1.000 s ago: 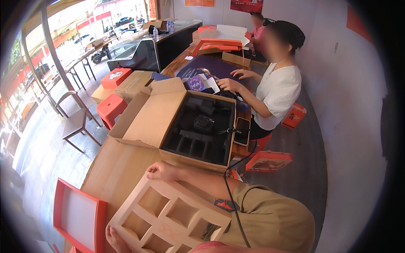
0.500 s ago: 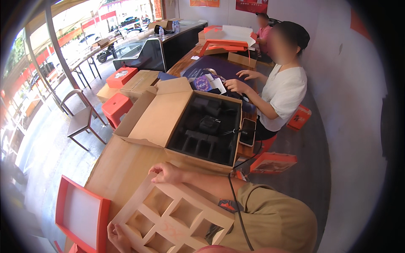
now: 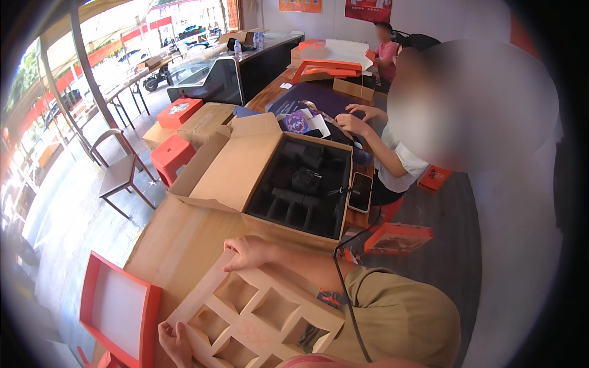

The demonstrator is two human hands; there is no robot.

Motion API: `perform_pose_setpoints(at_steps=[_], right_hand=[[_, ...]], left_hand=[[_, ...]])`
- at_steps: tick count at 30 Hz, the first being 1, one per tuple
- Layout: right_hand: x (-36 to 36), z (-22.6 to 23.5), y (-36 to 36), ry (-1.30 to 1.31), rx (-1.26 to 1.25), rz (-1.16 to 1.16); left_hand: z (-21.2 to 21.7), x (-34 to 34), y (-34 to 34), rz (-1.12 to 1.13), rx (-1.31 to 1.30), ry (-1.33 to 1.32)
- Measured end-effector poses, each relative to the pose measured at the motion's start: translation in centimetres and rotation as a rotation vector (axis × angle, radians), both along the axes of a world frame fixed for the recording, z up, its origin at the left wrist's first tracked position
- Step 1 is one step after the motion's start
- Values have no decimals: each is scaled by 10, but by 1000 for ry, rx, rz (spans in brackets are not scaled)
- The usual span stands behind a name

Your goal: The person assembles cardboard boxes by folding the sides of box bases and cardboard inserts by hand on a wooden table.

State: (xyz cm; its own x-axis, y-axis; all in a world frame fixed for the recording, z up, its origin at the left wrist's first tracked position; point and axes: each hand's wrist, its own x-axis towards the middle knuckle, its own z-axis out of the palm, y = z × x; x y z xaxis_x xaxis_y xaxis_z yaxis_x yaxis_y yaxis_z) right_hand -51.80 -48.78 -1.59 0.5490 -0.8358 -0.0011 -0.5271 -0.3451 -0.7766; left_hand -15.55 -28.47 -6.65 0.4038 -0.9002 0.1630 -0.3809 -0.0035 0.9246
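Note:
A tan cardboard insert [image 3: 257, 331] with several square openings is tilted above the near end of the table, close to my body. My left hand [image 3: 175, 343] grips its left edge, thumb on top. At its far corner, my right hand [image 3: 246, 253] is closed on the rim, the forearm reaching across from the right. Through one opening on the right something dark shows. To the left of the insert stands a shallow red box part [image 3: 116, 306] with a pale inside.
Beyond my hands sits an open carton [image 3: 294, 236] with black foam and dark devices. A phone [image 3: 360, 191] lies beside it, and a black cable [image 3: 343, 288] runs down past my leg. A co-worker's hands [image 3: 356, 119] are over the table; red stool [image 3: 172, 156] at left.
The insert and both hands have shifted slightly right in the picture, with the grip unchanged. The co-worker's hands have moved a little.

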Motion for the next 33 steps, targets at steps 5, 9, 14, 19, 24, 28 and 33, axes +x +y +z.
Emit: perform_pose_setpoints(at_steps=[5,9,14,19,24,28,33], right_hand=[[11,-25,-14,-317,73,78],[-23,-9,-15,-426,201,79],[-30,22,-18,-539,579,156],[-29,23,-18,-538,667,145],[-30,21,-14,-534,653,109],[-33,2,-16,-426,412,87],[-17,6,-21,-627,739,176]], left_hand=[[20,4,-2,-125,-29,96],[50,-20,-22,-120,73,259],[46,-21,-35,-185,80,484],[43,-16,-31,-219,66,600],[49,-11,-31,-333,87,668],[50,-20,-36,-333,72,661],[46,-7,-29,-326,18,812]])
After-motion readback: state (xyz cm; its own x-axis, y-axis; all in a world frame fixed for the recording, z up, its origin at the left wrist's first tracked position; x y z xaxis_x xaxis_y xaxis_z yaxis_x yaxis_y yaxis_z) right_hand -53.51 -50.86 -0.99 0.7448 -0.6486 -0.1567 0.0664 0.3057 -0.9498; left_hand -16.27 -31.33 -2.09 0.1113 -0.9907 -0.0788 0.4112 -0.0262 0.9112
